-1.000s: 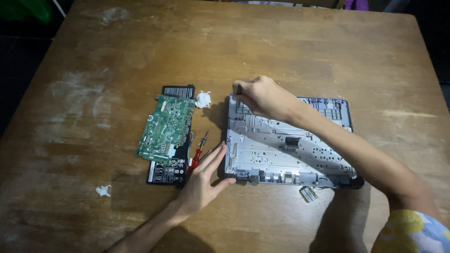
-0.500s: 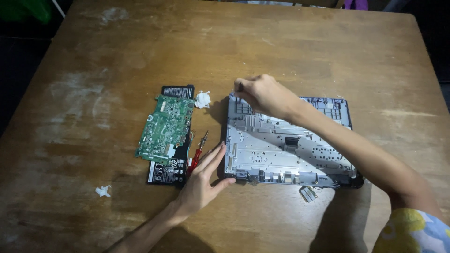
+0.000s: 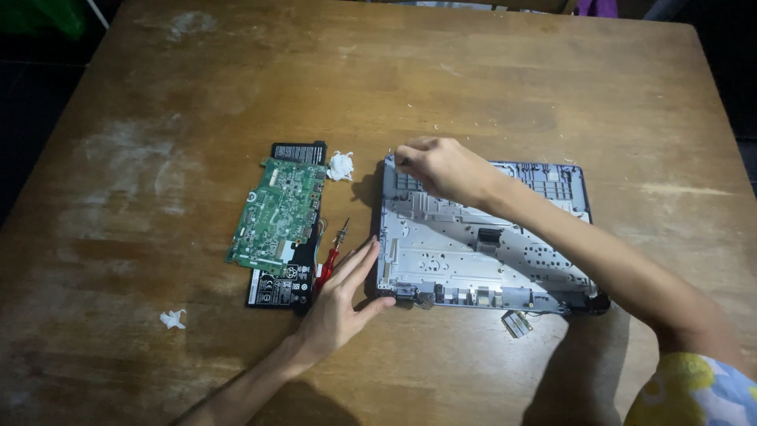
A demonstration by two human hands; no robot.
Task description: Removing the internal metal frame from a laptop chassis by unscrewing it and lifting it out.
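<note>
Pinching at the upper left corner of the laptop chassis (image 3: 473, 252), the fingers (image 3: 406, 158) of the right hand (image 3: 445, 168) are curled nearly closed on the rim there; whether they grip a small part or only the edge cannot be told. The left hand (image 3: 339, 304) lies flat and spread, its fingers (image 3: 359, 260) pressed against the chassis's left edge near the lower corner, holding nothing.

The chassis sits at the centre right of the frame on the wooden desk (image 3: 489, 87), underside up, a grey metal plate with many small holes and a dark frame round it. It looks like a broad, thin, fairly light shell: stiff across the metal sheet but likely to flex and crack at the plastic rim and clips. Taking it by both long edges or by two opposite corners seems safest, keeping clear of the ports along the lower edge.

Just left of the left hand lies a red-handled screwdriver (image 3: 331, 256), then a green circuit board (image 3: 277, 214) resting on a flat black battery pack (image 3: 276, 288). A white crumpled scrap (image 3: 340, 166) lies above them, another white scrap (image 3: 172, 319) at the lower left, and a small metal piece (image 3: 516, 323) just below the chassis.
</note>
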